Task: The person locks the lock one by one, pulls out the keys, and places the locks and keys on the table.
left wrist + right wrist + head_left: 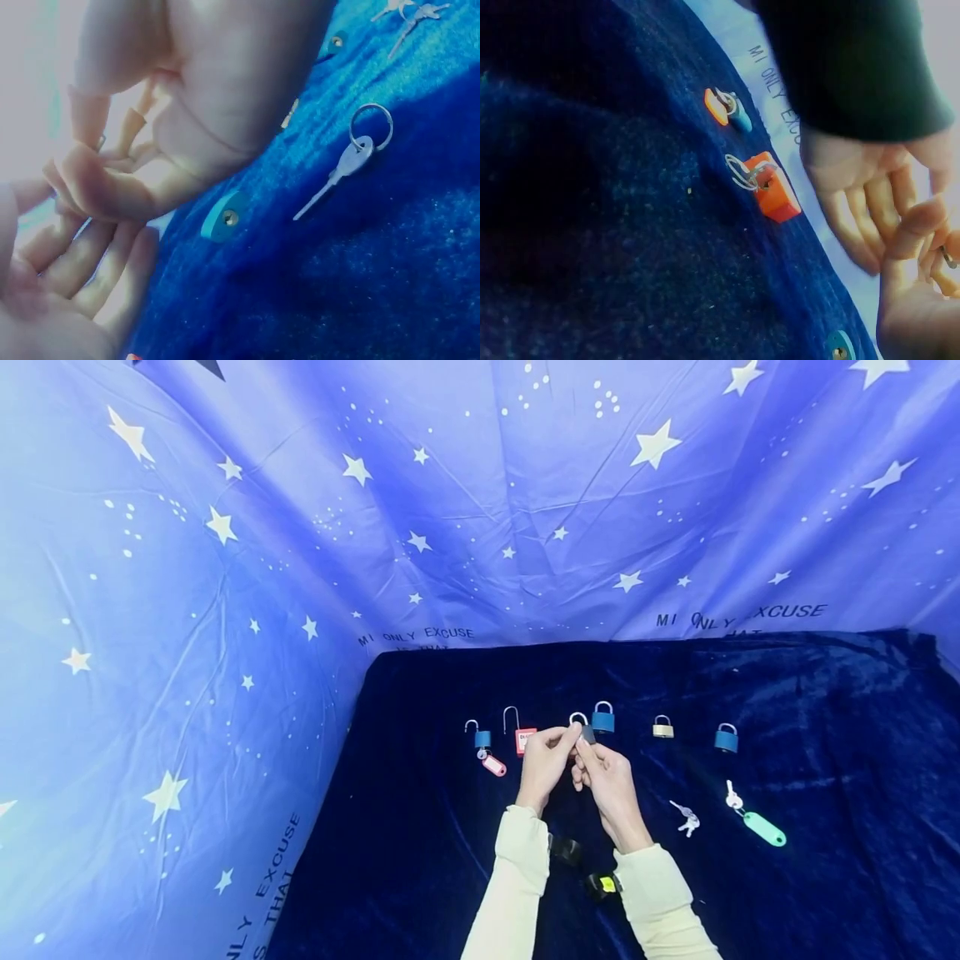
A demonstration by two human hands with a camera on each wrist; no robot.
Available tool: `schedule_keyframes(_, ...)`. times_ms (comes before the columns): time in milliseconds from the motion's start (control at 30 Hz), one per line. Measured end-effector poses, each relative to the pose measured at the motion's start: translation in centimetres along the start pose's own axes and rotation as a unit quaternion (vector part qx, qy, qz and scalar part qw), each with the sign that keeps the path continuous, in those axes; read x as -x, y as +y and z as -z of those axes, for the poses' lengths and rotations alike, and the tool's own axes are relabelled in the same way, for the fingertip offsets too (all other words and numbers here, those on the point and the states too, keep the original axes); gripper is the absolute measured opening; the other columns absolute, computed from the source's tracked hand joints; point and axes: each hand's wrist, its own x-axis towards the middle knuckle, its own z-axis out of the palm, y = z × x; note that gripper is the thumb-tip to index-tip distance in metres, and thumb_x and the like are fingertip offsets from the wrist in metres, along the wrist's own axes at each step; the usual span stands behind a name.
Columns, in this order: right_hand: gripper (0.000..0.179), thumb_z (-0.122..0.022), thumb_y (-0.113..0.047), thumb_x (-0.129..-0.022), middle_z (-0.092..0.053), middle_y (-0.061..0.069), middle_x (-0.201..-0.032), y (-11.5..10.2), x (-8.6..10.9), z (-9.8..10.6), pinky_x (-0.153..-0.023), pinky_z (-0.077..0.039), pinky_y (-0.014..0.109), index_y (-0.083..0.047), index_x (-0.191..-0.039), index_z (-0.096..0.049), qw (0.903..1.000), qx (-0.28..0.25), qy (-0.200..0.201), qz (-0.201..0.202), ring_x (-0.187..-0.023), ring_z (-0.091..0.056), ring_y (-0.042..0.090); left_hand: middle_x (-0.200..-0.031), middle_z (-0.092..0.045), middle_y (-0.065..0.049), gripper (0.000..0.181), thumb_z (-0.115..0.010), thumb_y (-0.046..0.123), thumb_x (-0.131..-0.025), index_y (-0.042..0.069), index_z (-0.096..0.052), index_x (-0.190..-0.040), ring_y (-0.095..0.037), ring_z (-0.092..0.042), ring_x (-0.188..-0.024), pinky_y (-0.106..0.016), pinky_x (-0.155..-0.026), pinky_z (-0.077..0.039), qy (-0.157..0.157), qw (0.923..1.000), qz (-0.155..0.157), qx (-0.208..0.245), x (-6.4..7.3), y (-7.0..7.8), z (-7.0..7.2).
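Over the middle of the cloth, my left hand [546, 764] pinches a dark grey padlock [588, 735], its silver shackle pointing up and away. My right hand [609, 781] meets it from below, thumb and fingertips at the lock body. Between the right hand's curled fingers a bit of curved metal [949, 257] shows, seemingly a key's ring; fingers hide the rest. In the left wrist view the left hand [71, 292] lies below the right hand [187, 90]. Just behind the held lock stands a blue padlock [603, 718].
At left lie an open blue padlock [482, 739] with a red-tagged key [493, 766] and an open red padlock [525, 741]. Rightward are a brass padlock [663, 727], another blue padlock [726, 738], loose keys [686, 818] and a green-tagged key [763, 828]. A ringed key [352, 157] lies nearby.
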Motion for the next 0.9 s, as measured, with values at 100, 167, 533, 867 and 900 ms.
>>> schedule_keyframes(100,0.048,-0.056,-0.031,-0.102,-0.055,-0.003,-0.065,0.0,-0.1,0.2,-0.050,-0.047,0.020,0.016,-0.098,-0.057,0.9998,0.013,-0.013,0.001,-0.053,-0.052,0.008,-0.069,-0.067,0.001,0.030,-0.070,0.036,-0.091,0.007,-0.079,-0.088,-0.004,-0.056,-0.068,-0.019,-0.068,-0.046,0.018,0.9998,-0.002,-0.006,0.2,0.2,0.2)
schedule_keyframes(167,0.050,-0.057,-0.032,-0.102,-0.057,-0.003,-0.066,0.0,-0.1,0.6,-0.050,-0.049,0.020,0.018,-0.102,-0.058,0.9994,0.025,-0.023,0.003,-0.053,-0.054,0.007,-0.071,-0.070,0.000,0.030,-0.070,0.035,-0.092,0.006,-0.079,-0.089,-0.003,-0.058,-0.068,-0.019,-0.069,-0.046,0.023,0.9997,-0.003,-0.003,0.2,0.3,0.2)
schedule_keyframes(533,0.040,-0.064,-0.026,-0.098,-0.068,0.009,-0.079,-0.4,0.0,2.6,-0.055,-0.053,0.023,0.012,-0.109,-0.064,0.9951,0.093,-0.028,0.017,-0.058,-0.058,0.008,-0.086,-0.076,-0.015,0.030,-0.069,0.030,-0.094,0.002,-0.078,-0.096,-0.013,-0.072,-0.071,-0.023,-0.076,-0.053,0.037,0.9993,-0.010,0.004,-0.1,0.2,0.7)
schedule_keyframes(867,0.033,-0.067,-0.021,-0.096,-0.068,0.005,-0.075,-0.4,-0.2,2.2,-0.056,-0.053,0.023,0.010,-0.107,-0.067,0.9932,0.112,-0.034,0.007,-0.056,-0.057,0.007,-0.083,-0.076,-0.011,0.030,-0.070,0.032,-0.092,0.003,-0.079,-0.093,-0.016,-0.073,-0.073,-0.025,-0.074,-0.055,0.038,0.9992,0.006,0.005,0.0,0.2,0.7)
schedule_keyframes(900,0.033,-0.067,-0.021,-0.096,-0.068,0.005,-0.074,-0.4,-0.2,2.2,-0.056,-0.053,0.023,0.010,-0.106,-0.068,0.9926,0.116,-0.033,0.006,-0.055,-0.057,0.007,-0.083,-0.077,-0.010,0.030,-0.070,0.033,-0.093,0.004,-0.079,-0.093,-0.017,-0.073,-0.074,-0.025,-0.074,-0.055,0.043,0.9990,0.007,0.003,-0.1,0.2,0.7)
